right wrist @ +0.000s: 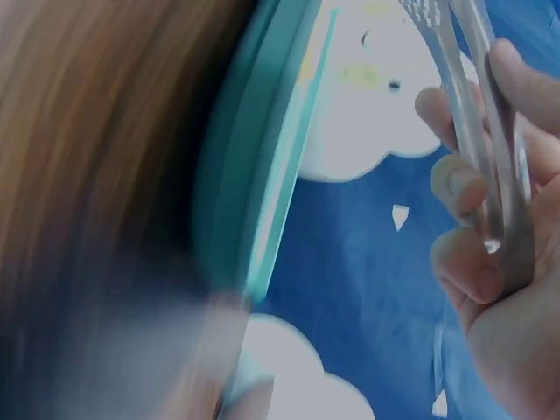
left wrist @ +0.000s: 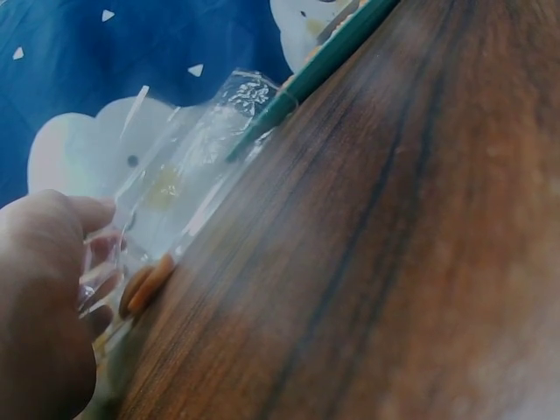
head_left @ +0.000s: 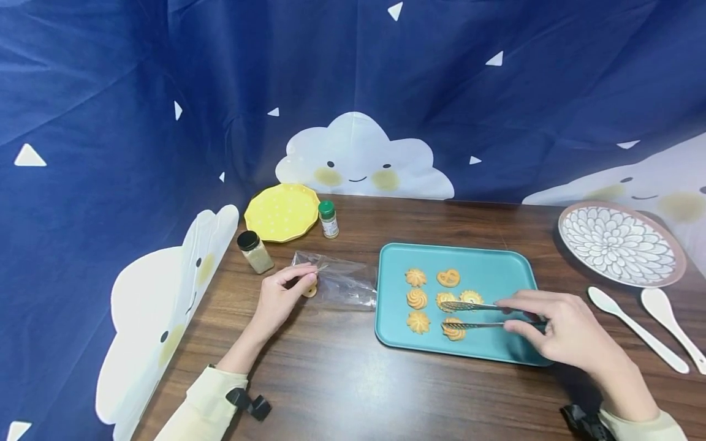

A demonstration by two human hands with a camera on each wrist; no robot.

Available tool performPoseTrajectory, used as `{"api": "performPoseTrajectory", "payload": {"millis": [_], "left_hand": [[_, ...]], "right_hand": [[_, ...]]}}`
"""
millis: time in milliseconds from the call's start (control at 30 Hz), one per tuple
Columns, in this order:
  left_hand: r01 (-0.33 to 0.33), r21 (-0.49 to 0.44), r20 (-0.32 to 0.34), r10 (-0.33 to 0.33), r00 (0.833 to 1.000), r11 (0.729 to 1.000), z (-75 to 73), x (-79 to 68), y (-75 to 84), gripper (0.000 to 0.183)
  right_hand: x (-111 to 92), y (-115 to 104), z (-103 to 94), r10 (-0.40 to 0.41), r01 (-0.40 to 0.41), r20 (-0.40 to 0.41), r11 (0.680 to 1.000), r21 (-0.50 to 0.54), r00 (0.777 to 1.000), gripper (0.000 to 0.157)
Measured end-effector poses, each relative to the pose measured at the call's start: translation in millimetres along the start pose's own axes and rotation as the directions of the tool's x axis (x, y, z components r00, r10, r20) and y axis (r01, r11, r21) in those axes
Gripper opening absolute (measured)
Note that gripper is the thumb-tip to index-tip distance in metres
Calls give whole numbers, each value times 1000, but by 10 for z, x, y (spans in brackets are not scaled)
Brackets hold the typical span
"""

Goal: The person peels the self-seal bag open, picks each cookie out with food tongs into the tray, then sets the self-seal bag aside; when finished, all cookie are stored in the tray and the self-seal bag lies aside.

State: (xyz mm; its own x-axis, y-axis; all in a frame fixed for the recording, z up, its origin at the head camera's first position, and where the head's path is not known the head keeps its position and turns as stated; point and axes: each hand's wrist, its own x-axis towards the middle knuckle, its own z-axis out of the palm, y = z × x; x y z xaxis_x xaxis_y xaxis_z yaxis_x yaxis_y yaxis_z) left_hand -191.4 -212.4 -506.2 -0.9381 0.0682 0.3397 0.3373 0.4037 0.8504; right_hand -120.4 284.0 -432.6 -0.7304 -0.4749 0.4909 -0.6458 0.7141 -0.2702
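Observation:
My left hand (head_left: 281,297) pinches the open end of a clear plastic bag (head_left: 347,286), which lies on the table with its far end at the tray. Low in the left wrist view, brown cookies (left wrist: 146,284) show inside the bag, close to the fingers. A teal tray (head_left: 499,263) bears several golden cookies, among them a swirl cookie (head_left: 417,299) and a pretzel-shaped one (head_left: 448,278). Over its right part, my right hand (head_left: 568,324) grips metal tongs (right wrist: 499,131). Their perforated tips are spread apart and overlap the cookies of the middle column in the head view.
Behind the left hand stand a black-lidded jar (head_left: 256,252), a green-capped shaker (head_left: 328,220) and a yellow plate (head_left: 282,211). At the right are a flower-patterned plate (head_left: 618,245) and two white spoons, one (head_left: 634,327) nearer the tray. A blue curtain (head_left: 353,55) hangs behind the table.

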Motion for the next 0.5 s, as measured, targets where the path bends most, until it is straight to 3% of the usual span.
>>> {"api": "performPoseTrajectory", "payload": {"millis": [300, 500], "left_hand": [[8, -14, -3, -8, 1000, 1000, 2, 6, 11, 22], [19, -3, 14, -19, 1000, 1000, -13, 5, 35, 25]], "right_hand": [[604, -418, 401, 100, -97, 124, 995, -35, 987, 28], [1062, -687, 778, 9, 14, 212, 994, -107, 977, 27]]}}
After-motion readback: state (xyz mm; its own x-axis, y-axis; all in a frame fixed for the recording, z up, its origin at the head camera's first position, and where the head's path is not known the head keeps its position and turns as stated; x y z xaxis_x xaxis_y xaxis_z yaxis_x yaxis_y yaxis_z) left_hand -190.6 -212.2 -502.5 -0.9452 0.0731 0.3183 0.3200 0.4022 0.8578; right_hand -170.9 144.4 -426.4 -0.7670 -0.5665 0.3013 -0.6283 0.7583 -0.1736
